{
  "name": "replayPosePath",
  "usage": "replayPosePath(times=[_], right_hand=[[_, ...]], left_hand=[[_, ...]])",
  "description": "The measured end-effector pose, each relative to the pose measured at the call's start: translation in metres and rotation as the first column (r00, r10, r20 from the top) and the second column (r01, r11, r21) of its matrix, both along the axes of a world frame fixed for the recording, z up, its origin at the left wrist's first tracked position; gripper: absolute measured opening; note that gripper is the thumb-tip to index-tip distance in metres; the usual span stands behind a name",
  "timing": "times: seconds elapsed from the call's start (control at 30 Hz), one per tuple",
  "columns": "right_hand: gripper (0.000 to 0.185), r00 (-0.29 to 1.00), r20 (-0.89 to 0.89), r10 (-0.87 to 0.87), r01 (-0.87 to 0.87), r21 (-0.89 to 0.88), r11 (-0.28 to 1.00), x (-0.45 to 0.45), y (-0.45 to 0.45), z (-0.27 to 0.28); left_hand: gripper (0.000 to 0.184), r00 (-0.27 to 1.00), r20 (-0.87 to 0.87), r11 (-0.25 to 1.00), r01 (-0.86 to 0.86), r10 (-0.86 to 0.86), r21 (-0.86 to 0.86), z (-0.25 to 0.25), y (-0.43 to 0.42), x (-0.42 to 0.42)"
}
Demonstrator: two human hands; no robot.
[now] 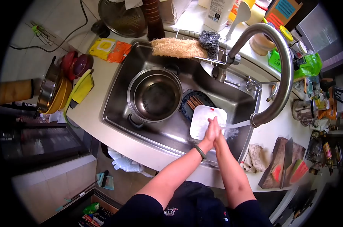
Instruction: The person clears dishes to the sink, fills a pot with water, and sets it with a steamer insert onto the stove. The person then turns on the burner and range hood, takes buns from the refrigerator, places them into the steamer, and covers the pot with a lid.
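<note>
My left hand (pixel 209 133) and my right hand (pixel 218 132) are pressed together, palm to palm, over the sink (pixel 171 140). Whether anything is between them is hidden. Just beyond and under them lies a white square dish (pixel 201 120) with a small red mark. Water runs from the curved faucet (pixel 256 120) beside my fingers. Behind the white dish, a dark patterned dish (pixel 204 97) holds several brown sticks (pixel 194 102). A large steel pot (pixel 154 94) stands in the left part of the sink. A bracelet is round my left wrist.
A wire rack (pixel 222 57) with a loofah (pixel 179 47) and a dark scourer (pixel 209 41) is at the sink's back edge. On the right counter, a knife (pixel 287 160) lies on a cutting board (pixel 270 174) by melon pieces. Yellow and orange packs (pixel 118 52) lie back left.
</note>
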State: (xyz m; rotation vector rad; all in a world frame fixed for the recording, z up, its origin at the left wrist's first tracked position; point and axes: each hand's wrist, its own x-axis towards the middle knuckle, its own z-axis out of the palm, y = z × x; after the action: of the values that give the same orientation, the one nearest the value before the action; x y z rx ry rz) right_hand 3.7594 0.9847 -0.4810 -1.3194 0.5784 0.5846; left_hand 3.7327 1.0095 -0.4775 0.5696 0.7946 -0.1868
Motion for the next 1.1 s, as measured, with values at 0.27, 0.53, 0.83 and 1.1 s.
replayPosePath(times=[0.27,0.53,0.83,1.1], right_hand=[[0.036,0.946,0.024,0.324,-0.305,-0.279,0.911,0.024,-0.031,-0.021],[0.051,0.983,0.073,-0.169,0.104,0.533,0.839,0.0,-0.039,-0.043],[0.048,0.962,-0.251,0.105,0.085,0.646,0.759,-0.011,-0.027,0.03],[0.023,0.932,-0.326,-0.157,0.313,0.509,0.802,0.02,-0.022,-0.02]], left_hand=[[0.033,0.956,0.094,0.904,-0.228,0.279,-0.361,0.02,0.001,-0.006],[0.035,0.907,0.176,0.85,-0.27,0.382,-0.453,0.023,0.009,0.011],[0.024,0.656,0.154,0.117,-0.101,-0.739,0.988,0.006,0.046,0.005],[0.037,0.99,0.049,0.981,-0.12,0.129,-0.155,-0.048,0.024,0.007]])
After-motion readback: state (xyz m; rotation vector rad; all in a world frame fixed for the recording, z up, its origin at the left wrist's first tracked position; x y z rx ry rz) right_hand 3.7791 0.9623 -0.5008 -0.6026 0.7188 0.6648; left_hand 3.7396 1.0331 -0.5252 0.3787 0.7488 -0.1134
